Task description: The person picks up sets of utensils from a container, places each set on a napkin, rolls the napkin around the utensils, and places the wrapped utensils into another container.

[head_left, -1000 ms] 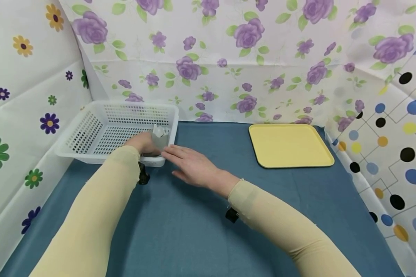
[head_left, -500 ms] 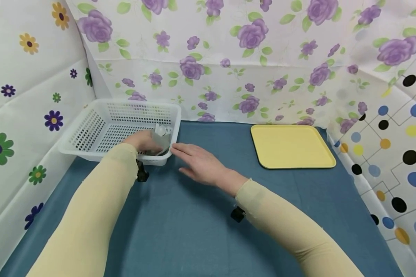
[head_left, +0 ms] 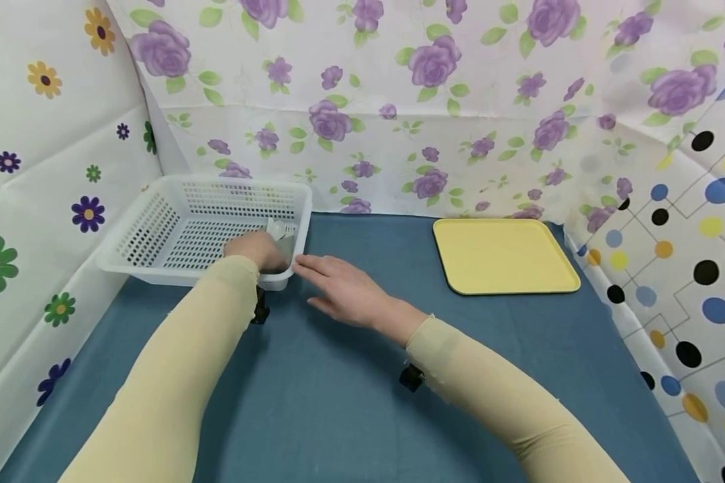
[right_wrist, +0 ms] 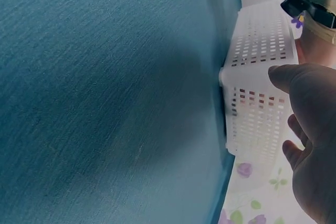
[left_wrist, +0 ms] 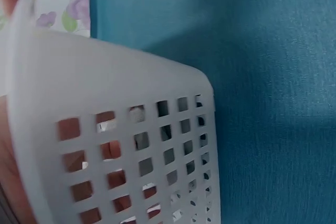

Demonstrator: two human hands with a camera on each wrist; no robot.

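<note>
My left hand (head_left: 255, 248) reaches down inside the white perforated plastic basket (head_left: 151, 272), at its front right corner. Its fingers are hidden behind the hand and the rim. Beside them stand a white spoon (head_left: 275, 229), a white fork (head_left: 289, 229) and a flat grey piece (head_left: 286, 248) of unclear kind. Through the holes of the basket wall (left_wrist: 110, 72), the left wrist view gives only bits of fingers and pale things. My right hand (head_left: 346, 290) extends nearly straight fingers to the basket's right corner; whether they touch it I cannot tell. It holds nothing.
A yellow rectangular tray (head_left: 507, 258) lies at the back right of the blue-covered table (head_left: 338, 402). A flowered sheet (head_left: 387, 154) hangs behind, with patterned sheets at both sides. The basket stands close to the left and back sheets.
The left hand has shifted slightly to the right inside the basket, covering more of the grey piece. The right hand has drawn slightly right since the first frame.
</note>
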